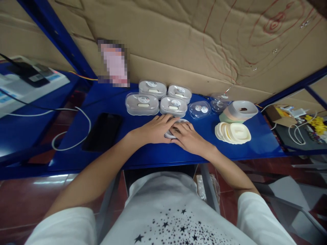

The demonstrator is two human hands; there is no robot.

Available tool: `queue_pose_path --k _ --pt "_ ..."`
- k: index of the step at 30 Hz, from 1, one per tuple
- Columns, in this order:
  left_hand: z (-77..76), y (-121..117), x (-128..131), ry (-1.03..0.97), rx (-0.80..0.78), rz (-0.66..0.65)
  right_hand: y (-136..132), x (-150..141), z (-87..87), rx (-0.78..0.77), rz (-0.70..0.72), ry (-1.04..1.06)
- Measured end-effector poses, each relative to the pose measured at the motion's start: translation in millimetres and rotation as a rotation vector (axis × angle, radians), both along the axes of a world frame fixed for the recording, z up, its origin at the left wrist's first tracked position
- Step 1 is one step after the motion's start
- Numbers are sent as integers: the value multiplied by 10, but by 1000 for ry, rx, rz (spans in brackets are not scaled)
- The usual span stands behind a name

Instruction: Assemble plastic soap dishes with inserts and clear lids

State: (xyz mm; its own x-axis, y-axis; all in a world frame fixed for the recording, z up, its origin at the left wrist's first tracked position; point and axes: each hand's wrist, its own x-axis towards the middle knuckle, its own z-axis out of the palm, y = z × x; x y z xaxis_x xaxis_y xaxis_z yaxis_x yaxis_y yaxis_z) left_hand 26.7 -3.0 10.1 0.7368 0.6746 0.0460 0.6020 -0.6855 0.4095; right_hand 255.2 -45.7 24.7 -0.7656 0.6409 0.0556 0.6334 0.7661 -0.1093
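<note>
Both my hands rest together over a small white oval case (178,121) on the blue table (143,153). My left hand (155,129) lies palm down on its left side, fingers pressed onto it. My right hand (188,136) covers its right side, fingers bent over the lid. Most of the case is hidden under my fingers. Just beyond them stand several closed clear-lidded oval cases (142,103), each with a round label inside.
A clear lid with two round stickers (199,109) lies right of the cases. Stacks of cream oval trays (233,132) and pastel bases (238,111) sit at the right. A black phone (103,131) and white cable (74,143) lie left. Cardboard lines the back.
</note>
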Motion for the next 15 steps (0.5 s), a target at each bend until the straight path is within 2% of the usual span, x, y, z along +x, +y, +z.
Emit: queue_pose_path --k 4,7,9,11,13,15 --pt "30 -49 22 94 -21 60 170 -11 1 -72 111 31" --pt "54 -49 23 146 -47 63 354 151 53 -206 191 205" --pt "70 -36 12 150 -72 50 485 366 116 -180 52 340" --pt "81 -19 -4 142 -96 44 603 619 157 -33 -224 380" --pt "84 2 -19 124 -115 47 693 839 143 74 -462 279" --pt "77 27 -26 95 -131 39 753 973 71 32 -606 108"
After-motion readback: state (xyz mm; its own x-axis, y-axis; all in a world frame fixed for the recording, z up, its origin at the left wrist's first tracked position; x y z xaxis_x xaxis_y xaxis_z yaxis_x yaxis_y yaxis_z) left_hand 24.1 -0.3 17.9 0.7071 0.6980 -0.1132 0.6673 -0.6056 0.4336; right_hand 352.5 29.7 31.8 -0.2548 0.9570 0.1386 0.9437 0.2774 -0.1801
